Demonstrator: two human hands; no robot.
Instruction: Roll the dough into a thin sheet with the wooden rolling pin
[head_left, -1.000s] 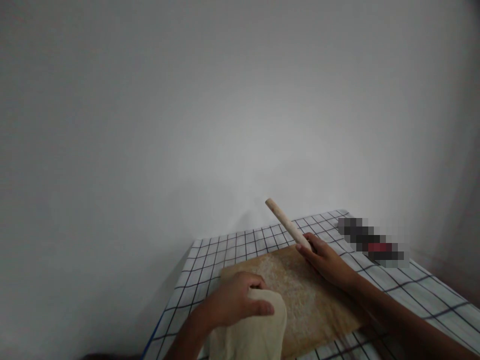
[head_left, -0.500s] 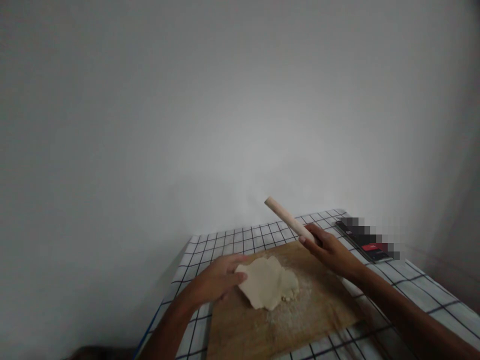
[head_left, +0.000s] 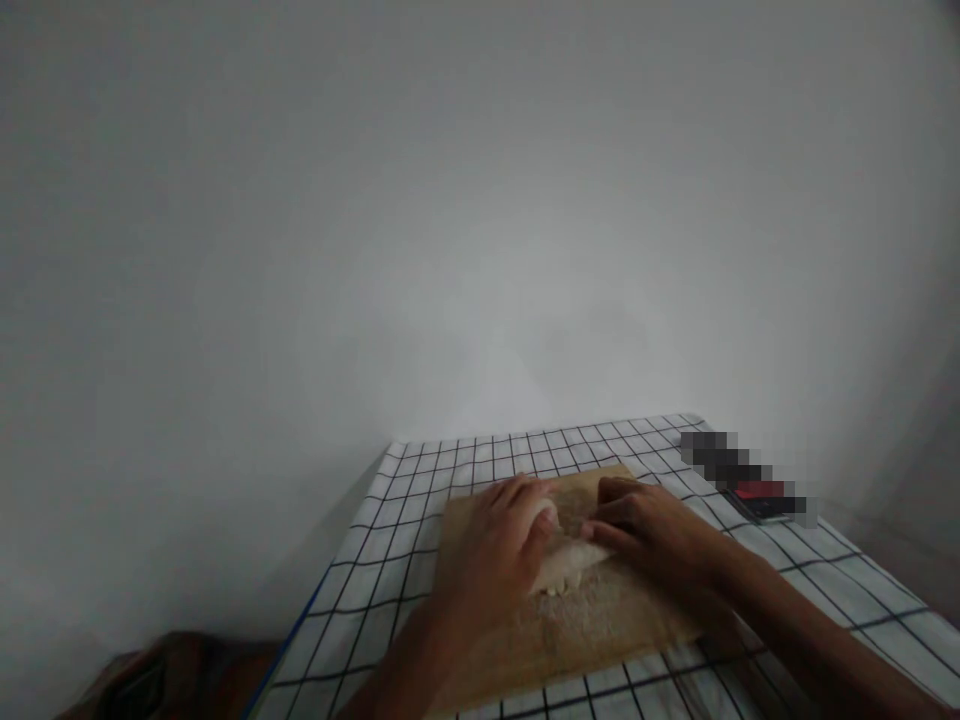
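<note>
Now both hands meet over the board: the left hand bends across the far half of it, and the right hand comes in low opposite, knuckles bent. Between them, on the middle of the tabletop, lies the cream-coloured, soft, flattened dough, its near edge ragged, with small pale crumbs beside it.

What changes is the right hand: it no longer holds the pale, straight wooden rolling pin up in the air. I cannot make the pin out now; it may be hidden beneath the fingers. So the work seems to pass from placing the dough to handling it two-handed. Blur and overlap keep me from telling whether either hand is gripping or merely pressing.

The flour-dusted, rectangular brown wooden board sits short of the tabletop's far edge, on a white cloth with dark grid lines. Along the right edge lies a flat black-and-red item, partly masked.
</note>
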